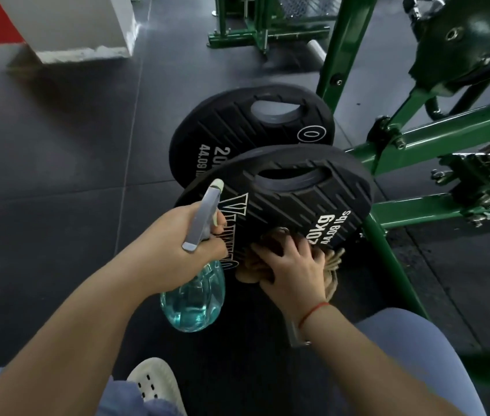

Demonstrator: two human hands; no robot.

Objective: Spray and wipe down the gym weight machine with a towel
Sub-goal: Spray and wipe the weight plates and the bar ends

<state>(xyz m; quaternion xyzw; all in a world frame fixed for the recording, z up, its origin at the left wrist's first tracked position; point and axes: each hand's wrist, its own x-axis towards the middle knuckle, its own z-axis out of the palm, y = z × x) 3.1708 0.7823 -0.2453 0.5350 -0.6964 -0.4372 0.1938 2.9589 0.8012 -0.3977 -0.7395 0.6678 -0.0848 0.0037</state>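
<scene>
Green weight machine frame (435, 139), standing on dark rubber floor (57, 175), shows no visible wetness or streaks; whether it has been wiped cannot be told. Near 20 kg weight plate (297, 202) is the surface in hand; the far plate (231, 127) behind it is untouched by either hand. Spray bottle (195, 295), about half full of blue liquid, is gripped at its neck by the left hand (183, 235). Right hand (291, 271), fingers splayed, presses the tan towel (248, 273) against the near plate's lower face. Judged: wiping is under way, with much of the machine probably left.
</scene>
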